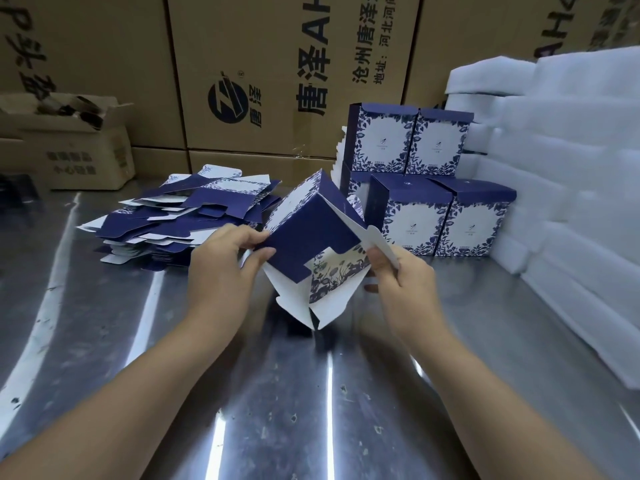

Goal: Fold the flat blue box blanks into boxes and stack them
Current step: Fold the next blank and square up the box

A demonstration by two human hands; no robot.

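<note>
A half-opened blue and white box blank (304, 233) is held tilted above the steel table, its lower flaps hanging loose. My left hand (221, 268) pinches its left edge with thumb and fingers. My right hand (398, 275) grips a white flap on its right side. A loose pile of flat blue blanks (180, 216) lies on the table at the back left. Several folded boxes (433, 181) with a blue floral border stand stacked in two tiers at the back right.
White foam sheets (571, 168) are piled along the right side. Big brown cartons (242, 74) form a wall behind. A small open carton (76, 143) sits at the far left. The shiny steel table (277, 393) stretches toward me.
</note>
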